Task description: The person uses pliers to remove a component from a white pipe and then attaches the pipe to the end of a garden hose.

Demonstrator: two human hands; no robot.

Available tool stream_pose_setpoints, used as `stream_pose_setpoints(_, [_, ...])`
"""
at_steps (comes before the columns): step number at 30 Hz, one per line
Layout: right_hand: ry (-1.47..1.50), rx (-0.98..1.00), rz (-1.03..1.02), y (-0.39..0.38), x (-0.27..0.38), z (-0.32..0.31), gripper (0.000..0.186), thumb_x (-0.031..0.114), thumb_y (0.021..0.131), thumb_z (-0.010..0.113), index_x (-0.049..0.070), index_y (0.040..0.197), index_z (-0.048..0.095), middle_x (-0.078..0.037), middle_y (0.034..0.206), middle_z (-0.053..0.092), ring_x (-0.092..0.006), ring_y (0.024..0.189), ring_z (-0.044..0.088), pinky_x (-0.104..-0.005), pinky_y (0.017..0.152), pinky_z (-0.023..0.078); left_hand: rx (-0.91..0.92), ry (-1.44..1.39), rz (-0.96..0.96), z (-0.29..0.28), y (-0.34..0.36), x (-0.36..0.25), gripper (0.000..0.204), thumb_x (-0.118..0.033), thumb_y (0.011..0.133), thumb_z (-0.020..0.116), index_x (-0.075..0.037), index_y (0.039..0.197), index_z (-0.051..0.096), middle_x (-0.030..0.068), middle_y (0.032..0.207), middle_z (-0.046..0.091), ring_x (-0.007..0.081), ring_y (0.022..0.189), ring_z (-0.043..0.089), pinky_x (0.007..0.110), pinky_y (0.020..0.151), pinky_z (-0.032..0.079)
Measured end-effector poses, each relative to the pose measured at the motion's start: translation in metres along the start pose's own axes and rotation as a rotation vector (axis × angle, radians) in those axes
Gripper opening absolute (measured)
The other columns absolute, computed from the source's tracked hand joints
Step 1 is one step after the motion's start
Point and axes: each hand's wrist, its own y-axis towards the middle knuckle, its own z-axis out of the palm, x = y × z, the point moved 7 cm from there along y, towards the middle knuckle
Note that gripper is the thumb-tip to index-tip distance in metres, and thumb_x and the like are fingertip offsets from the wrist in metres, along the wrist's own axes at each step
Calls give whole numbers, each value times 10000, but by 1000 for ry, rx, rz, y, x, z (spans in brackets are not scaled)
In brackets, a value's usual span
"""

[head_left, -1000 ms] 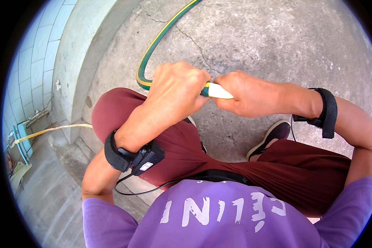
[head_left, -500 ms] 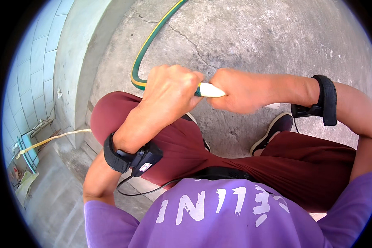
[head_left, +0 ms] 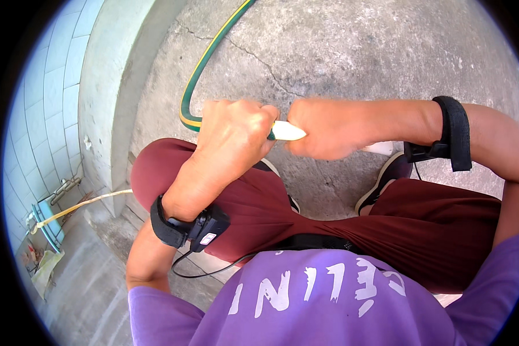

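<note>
A green garden hose (head_left: pixel 195 81) with a yellow stripe curves down from the top edge and bends into my left hand (head_left: pixel 233 127), whose fingers are wrapped round it. Between my two fists a pale white, tapering piece (head_left: pixel 288 131) shows at the hose's end. My right hand (head_left: pixel 323 128) is closed like a fist against the tip of that piece, and its fingers mostly hide what lies inside. Below my right wrist part of a white object (head_left: pixel 378 148) shows; whether it joins what I hold, I cannot tell.
Cracked concrete floor (head_left: pixel 352 52) spreads ahead. At left stand a concrete ledge (head_left: pixel 118 75) and a tiled wall (head_left: pixel 46 98). A thin yellowish tube (head_left: pixel 86 203) runs from a light-blue object (head_left: pixel 51 228) behind my left knee. My shoes (head_left: pixel 383 179) are on the floor.
Both fists have shifted slightly left and down in the picture, still close together on the hose and white piece. More of the white object below my right wrist shows.
</note>
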Motion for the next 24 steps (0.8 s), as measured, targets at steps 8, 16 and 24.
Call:
stream_pose_setpoints(8, [550, 464, 422, -14, -9, 20, 236, 202, 833, 524, 6, 714, 469, -30, 525, 439, -114, 408, 418, -265, 357, 350, 74, 7, 59, 2, -2, -8, 105, -77, 578, 652, -73, 591, 547, 88, 559, 558, 272, 526, 583, 389, 448, 428])
stream_pose_setpoints(16, [265, 157, 218, -17, -1, -5, 244, 206, 817, 545, 16, 685, 467, -25, 549, 467, -99, 411, 416, -245, 360, 340, -101, -107, -17, -10, 11, -5, 89, -65, 579, 651, -72, 631, 579, 117, 559, 546, 298, 550, 582, 382, 461, 440])
stream_pose_setpoints(24, [-591, -400, -446, -44, 40, -43, 288, 243, 814, 585, -22, 860, 481, -164, 592, 550, -261, 497, 579, -368, 447, 445, -121, 37, -121, -13, 14, 12, 60, -128, 661, 632, -75, 650, 604, 123, 549, 571, 301, 520, 588, 389, 455, 449])
